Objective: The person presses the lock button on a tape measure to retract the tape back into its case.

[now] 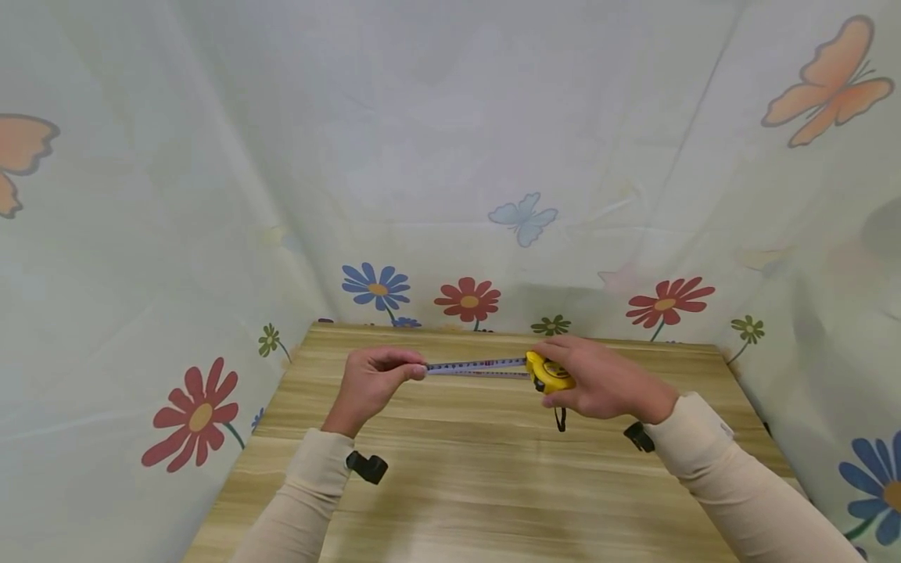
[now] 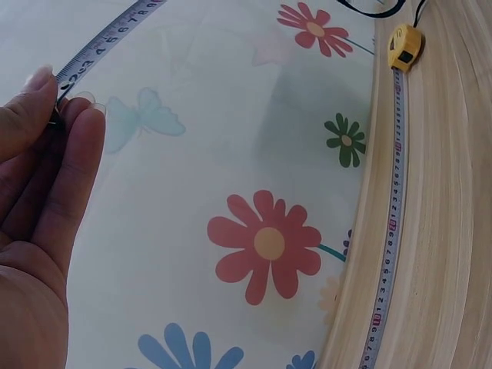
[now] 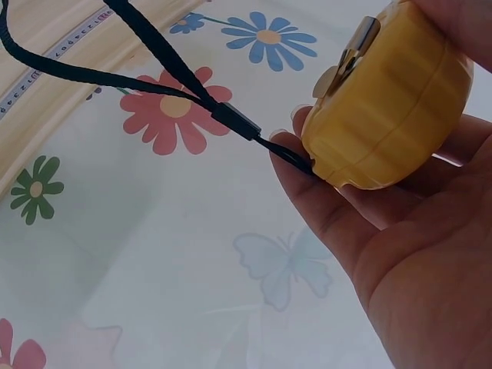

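Note:
My left hand (image 1: 373,385) pinches the free end of a tape measure's blade (image 1: 472,365) between thumb and fingers. The blade runs almost level to its yellow case (image 1: 551,374), gripped by my right hand (image 1: 607,379). From that case hangs a black wrist strap (image 3: 165,58), seen large in the right wrist view. Below, a second yellow tape measure (image 2: 404,48) lies on the wooden table with its blade (image 2: 393,215) drawn out. In the head view the held tape measure and right hand largely hide this second case.
The wood-grain table (image 1: 450,469) ends at its far edge against a pale curtain (image 1: 422,156) printed with flowers and butterflies, which also hangs along both sides. A black strap band (image 1: 367,467) sits on the left wrist, another (image 1: 639,436) on the right.

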